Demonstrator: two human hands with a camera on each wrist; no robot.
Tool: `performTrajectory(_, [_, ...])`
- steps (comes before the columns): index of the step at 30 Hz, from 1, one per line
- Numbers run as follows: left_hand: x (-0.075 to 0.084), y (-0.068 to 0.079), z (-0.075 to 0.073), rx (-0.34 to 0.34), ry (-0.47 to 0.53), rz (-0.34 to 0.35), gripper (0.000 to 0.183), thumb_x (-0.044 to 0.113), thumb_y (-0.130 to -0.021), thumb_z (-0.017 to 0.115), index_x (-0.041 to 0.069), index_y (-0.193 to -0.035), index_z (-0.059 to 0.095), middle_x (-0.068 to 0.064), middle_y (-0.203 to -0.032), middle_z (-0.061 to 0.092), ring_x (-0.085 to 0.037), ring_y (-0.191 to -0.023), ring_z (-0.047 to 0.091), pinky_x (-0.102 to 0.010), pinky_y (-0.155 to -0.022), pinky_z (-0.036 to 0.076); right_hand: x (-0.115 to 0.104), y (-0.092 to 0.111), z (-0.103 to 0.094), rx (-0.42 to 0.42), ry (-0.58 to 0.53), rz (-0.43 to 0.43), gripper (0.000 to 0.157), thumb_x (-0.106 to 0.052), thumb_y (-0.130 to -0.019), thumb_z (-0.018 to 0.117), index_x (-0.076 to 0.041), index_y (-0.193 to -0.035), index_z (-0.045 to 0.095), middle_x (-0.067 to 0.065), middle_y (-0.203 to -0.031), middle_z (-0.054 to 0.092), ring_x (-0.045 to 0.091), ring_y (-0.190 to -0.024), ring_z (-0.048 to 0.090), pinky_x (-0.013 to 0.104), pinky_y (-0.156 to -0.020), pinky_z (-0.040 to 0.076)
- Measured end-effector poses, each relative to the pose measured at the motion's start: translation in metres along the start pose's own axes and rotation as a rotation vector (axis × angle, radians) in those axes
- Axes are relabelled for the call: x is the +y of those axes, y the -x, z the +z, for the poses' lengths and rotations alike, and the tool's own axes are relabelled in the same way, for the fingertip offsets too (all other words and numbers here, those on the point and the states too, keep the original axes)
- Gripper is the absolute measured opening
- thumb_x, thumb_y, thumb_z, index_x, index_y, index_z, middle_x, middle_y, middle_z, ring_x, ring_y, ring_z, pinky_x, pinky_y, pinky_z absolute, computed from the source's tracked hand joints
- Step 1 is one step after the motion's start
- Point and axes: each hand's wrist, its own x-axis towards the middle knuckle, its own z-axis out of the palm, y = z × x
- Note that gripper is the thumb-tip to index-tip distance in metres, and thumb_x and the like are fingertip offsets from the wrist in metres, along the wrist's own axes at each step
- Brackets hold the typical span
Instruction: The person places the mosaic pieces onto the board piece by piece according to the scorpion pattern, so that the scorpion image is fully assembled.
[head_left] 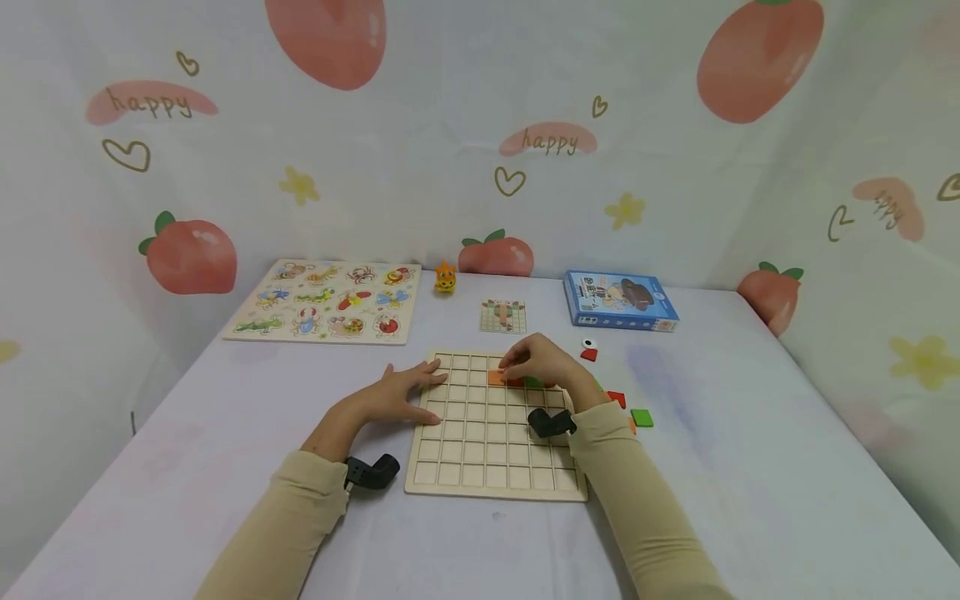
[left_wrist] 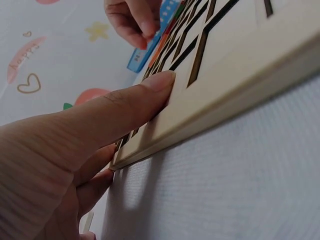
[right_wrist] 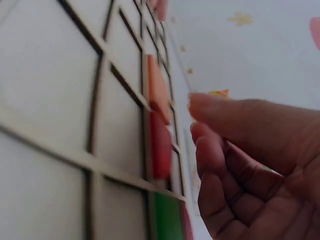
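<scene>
Grid board [head_left: 462, 452] could skid if the left hand's [head_left: 393, 394] wide fingers slacken. Above it, the right hand's [head_left: 542, 360] narrow, empty fingers could brush the orange tile [right_wrist: 158, 90] askew.

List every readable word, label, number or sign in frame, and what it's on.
"happy": backdrop, upper left, on a pink patch; also in the left wrist view.
"happy": backdrop, upper centre, on another pink patch.
"ppy": backdrop, right side, tilted; the start of the word is unclear.
Blue box: printing on top and front side, too small to read reliably.
</scene>
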Motion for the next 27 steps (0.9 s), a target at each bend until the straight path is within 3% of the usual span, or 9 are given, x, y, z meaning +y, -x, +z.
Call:
performTrajectory(5, [-0.001,0.000,0.001,-0.001,-0.002,-0.003,0.075,0.039,-0.078,0.073,0.014,-0.142,0.042,-0.008,-0.156,0.018,-0.031,-0.145,0.011,-0.058,-0.112,-0.010,0.002,0.010,-0.012,0.000,-0.026,0.004,0.020,-0.013,-0.086,0.067,-0.002,-0.103,0.070,0.013,-0.104,0.069,0.015,-0.089,0.063,0.033,-0.084,0.052])
performTrajectory(11, [-0.002,-0.002,-0.001,-0.003,-0.014,0.003,0.075,0.040,-0.079,0.071,0.014,-0.142,0.040,-0.009,-0.156,0.017,-0.031,-0.145,0.010,-0.058,-0.112,-0.010,0.014,0.026,-0.026,0.019,-0.068,0.028,0.025,-0.015,-0.086,0.067,0.000,-0.106,0.069,0.013,-0.104,0.069,0.016,-0.089,0.064,0.035,-0.084,0.052])
performTrajectory(20, [-0.005,-0.002,-0.001,-0.002,-0.017,0.002,0.075,0.041,-0.079,0.072,0.014,-0.142,0.040,-0.010,-0.156,0.017,-0.032,-0.145,0.011,-0.060,-0.111,-0.010,0.039,0.048,-0.044,0.061,-0.021,0.108,0.026,-0.019,-0.085,0.069,-0.001,-0.104,0.070,0.012,-0.103,0.070,0.014,-0.087,0.062,0.034,-0.082,0.053])
performTrajectory(27, [-0.004,-0.002,-0.001,-0.001,-0.005,0.010,0.076,0.041,-0.078,0.072,0.014,-0.142,0.041,-0.009,-0.156,0.017,-0.031,-0.145,0.010,-0.059,-0.111,-0.010,0.057,0.064,-0.057,0.177,-0.054,0.142,0.031,-0.019,-0.087,0.065,0.001,-0.111,0.067,0.018,-0.114,0.064,0.024,-0.102,0.059,0.042,-0.094,0.047])
